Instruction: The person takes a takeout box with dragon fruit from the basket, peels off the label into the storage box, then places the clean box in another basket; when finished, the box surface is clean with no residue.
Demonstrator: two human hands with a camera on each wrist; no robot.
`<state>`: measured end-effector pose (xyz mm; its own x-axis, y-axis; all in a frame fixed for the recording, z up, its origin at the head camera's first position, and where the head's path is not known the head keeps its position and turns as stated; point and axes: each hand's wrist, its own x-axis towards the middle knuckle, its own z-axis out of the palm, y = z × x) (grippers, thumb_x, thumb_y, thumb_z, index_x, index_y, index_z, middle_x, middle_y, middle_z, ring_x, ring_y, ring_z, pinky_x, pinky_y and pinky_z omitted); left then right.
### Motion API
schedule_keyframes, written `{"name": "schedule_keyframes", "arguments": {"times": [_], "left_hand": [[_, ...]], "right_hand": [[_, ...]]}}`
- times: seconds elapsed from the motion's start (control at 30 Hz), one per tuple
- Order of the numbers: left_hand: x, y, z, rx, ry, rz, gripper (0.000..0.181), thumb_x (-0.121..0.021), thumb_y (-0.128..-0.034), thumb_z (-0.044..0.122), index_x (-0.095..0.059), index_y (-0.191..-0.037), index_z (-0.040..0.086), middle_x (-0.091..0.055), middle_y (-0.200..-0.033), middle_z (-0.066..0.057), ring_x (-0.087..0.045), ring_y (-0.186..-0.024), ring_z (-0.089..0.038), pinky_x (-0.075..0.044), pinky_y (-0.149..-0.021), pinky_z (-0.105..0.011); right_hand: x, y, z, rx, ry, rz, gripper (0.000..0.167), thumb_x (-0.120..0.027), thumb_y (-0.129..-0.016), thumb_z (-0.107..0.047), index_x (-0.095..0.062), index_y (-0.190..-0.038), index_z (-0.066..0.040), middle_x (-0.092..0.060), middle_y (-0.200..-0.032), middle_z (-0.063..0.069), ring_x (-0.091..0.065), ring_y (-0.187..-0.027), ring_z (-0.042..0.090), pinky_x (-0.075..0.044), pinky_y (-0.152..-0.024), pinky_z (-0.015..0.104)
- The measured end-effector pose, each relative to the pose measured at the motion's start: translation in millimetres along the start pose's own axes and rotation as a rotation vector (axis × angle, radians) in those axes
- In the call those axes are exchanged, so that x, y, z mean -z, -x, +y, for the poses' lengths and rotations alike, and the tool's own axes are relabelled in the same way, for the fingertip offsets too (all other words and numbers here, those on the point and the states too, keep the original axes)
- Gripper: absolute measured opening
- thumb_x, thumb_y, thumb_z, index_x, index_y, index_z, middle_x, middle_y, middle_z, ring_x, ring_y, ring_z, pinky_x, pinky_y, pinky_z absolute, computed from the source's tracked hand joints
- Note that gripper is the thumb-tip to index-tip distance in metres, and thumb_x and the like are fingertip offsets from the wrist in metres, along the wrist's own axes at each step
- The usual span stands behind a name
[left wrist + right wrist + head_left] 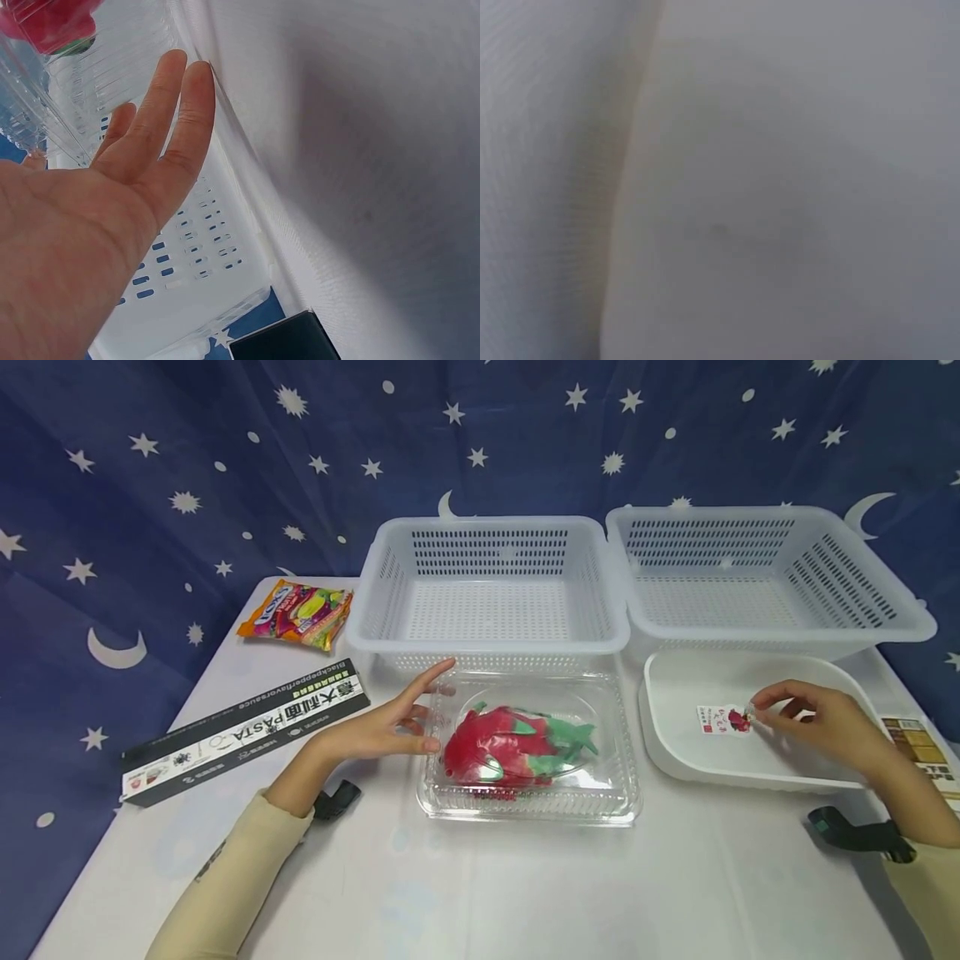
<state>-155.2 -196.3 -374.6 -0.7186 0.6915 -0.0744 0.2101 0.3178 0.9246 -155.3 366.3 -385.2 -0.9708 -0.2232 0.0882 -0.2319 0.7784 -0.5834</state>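
A clear plastic clamshell box (622,793) sits on the table in the head view, lid down, with a red and green dragon fruit (498,747) inside. At its left side is my left hand (386,727), fingers spread and fairly straight, thumb tip at the box's edge. The left wrist view shows this hand's (142,172) extended fingers beside the clear plastic. Over a white basin (675,760), my right hand (828,722) pinches the right end of a small white label (716,720) printed with a red fruit. The right wrist view is blurred pale surfaces, without a hand.
Two white perforated baskets (487,647) stand along the back. On the left lie a black pasta box (247,731) and an orange-purple candy bag (300,614). A brown printed package (918,747) is partly hidden beyond the right forearm. A starred blue cloth (525,435) hangs behind.
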Motion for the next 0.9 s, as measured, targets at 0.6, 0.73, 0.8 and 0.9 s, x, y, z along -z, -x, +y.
{"name": "schedule_keyframes", "arguments": {"times": [0.6,0.73,0.8,0.9], "left_hand": [[-3.0,1.6,-6.4,0.014,0.005,-0.001,0.095,-0.068,-0.0910,0.028,0.001,-0.155,0.040,-0.020,-0.154,-0.013,-0.034,-0.134,-0.044,-0.033,-0.106,-0.060],[-2.3,1.5,-4.5,0.059,0.012,-0.005,0.097,-0.068,-0.0915,0.033,0.007,-0.152,0.049,-0.018,-0.154,-0.011,-0.035,-0.132,-0.050,-0.032,-0.105,-0.065],[-2.1,1.8,-3.1,0.073,0.012,-0.008,0.097,-0.067,-0.0912,0.039,0.008,-0.151,0.051,-0.017,-0.155,-0.011,-0.035,-0.131,-0.051,-0.034,-0.103,-0.066],[-3.2,2.6,-0.6,0.087,0.009,-0.002,0.095,-0.065,-0.0915,0.042,0.008,-0.150,0.052,-0.013,-0.157,-0.011,-0.032,-0.133,-0.050,-0.033,-0.102,-0.067]], "right_hand": [[13,5.7,-24,0.053,-0.029,0.145,0.017,-0.070,-0.087,-0.002,-0.067,-0.104,0.001,-0.056,-0.090,-0.030,-0.048,-0.081,-0.010,-0.040,-0.064,0.003],[23,12.0,-32,0.030,-0.022,0.179,0.018,-0.068,-0.089,-0.001,-0.065,-0.105,0.006,-0.054,-0.088,-0.034,-0.048,-0.080,-0.013,-0.038,-0.065,0.001],[29,13.6,-33,0.007,-0.014,0.204,0.018,-0.067,-0.090,-0.002,-0.063,-0.106,0.007,-0.052,-0.090,-0.036,-0.047,-0.079,-0.014,-0.037,-0.065,0.001],[38,14.0,-31,-0.031,-0.005,0.249,0.009,-0.064,-0.094,-0.005,-0.067,-0.102,-0.006,-0.050,-0.089,-0.038,-0.047,-0.075,-0.017,-0.036,-0.064,0.001]]}}
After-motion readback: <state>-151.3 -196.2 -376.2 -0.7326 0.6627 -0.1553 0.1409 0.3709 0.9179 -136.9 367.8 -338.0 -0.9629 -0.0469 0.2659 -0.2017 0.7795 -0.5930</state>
